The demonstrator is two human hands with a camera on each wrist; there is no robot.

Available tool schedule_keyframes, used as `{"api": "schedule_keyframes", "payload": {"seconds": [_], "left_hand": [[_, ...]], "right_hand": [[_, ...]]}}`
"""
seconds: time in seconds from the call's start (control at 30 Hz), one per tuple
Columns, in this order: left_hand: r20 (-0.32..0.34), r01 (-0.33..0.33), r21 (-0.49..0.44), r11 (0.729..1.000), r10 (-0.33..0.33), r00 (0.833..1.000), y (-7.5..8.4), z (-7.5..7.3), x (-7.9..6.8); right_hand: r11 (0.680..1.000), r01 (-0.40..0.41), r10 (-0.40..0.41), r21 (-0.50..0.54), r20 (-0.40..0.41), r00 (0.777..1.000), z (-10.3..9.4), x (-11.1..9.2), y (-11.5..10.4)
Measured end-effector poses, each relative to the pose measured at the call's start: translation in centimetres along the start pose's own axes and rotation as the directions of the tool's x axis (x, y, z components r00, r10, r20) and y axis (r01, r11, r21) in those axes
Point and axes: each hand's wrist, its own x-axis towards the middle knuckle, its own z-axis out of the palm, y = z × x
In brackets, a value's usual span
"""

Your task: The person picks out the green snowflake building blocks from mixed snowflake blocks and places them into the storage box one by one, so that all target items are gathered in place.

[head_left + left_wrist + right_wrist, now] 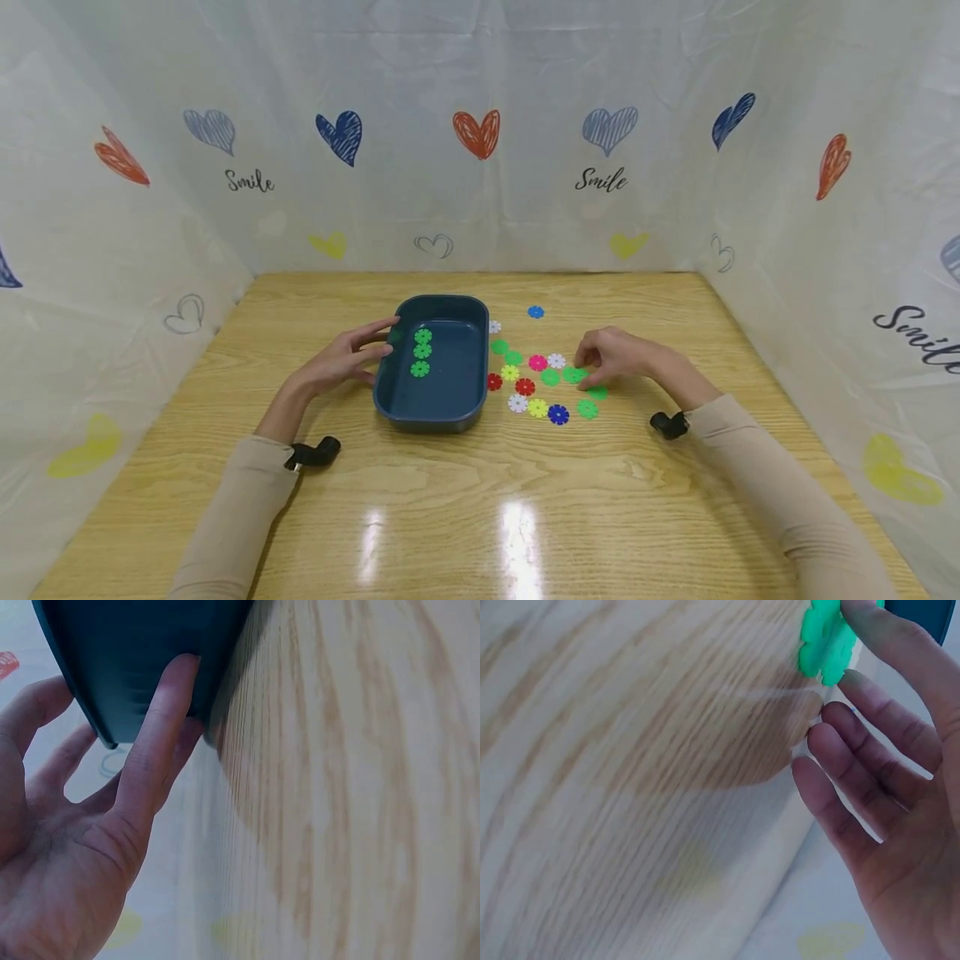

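Note:
A dark blue rectangular tray stands on the table, with three green notched plastic discs in a column inside. My left hand is at the tray's left side, fingers extended. In the left wrist view its fingertips rest against the tray wall. To the right of the tray, my right hand pinches a green notched disc between thumb and finger, close over the tabletop. Its other fingers are loosely bent. More green discs lie around this hand.
Between the tray and my right hand lie several scattered discs: red, yellow, white, pink and dark blue. A lighter blue disc lies farther back. Printed white sheeting surrounds the wooden table.

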Motion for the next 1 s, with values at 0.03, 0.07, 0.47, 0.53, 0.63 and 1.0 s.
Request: {"api": "schedule_keyframes", "payload": {"seconds": [0.03,0.07,0.47,0.53,0.63,1.0], "left_hand": [[0.0,0.002,0.001,1.0,-0.002,1.0,-0.03,0.01,0.0],[0.0,0.003,0.003,1.0,-0.003,1.0,-0.04,0.01,0.0],[-0.007,0.0,0.007,1.0,0.0,1.0,-0.18,-0.08,0.06],[-0.007,-0.002,0.008,1.0,0.002,1.0,-0.21,-0.03,0.08],[-0.001,-0.008,0.0,1.0,0.008,1.0,-0.23,0.0,0.09],[0.008,-0.015,-0.004,1.0,0.015,1.0,-0.27,-0.15,0.13]], "right_hand": [[1.0,-0.01,0.01,0.003,0.008,1.0,-0.04,-0.03,-0.02],[1.0,-0.023,0.023,0.007,0.016,1.0,-0.1,-0.05,0.0],[0.998,-0.047,0.046,0.051,0.015,0.999,-0.08,-0.06,0.34],[0.999,-0.034,0.034,0.024,0.0,0.999,0.16,-0.02,0.43],[0.999,-0.028,0.027,-0.016,-0.024,0.999,0.35,0.03,0.43],[0.99,-0.006,0.001,-0.141,-0.036,0.999,0.15,0.26,-0.38]]}}
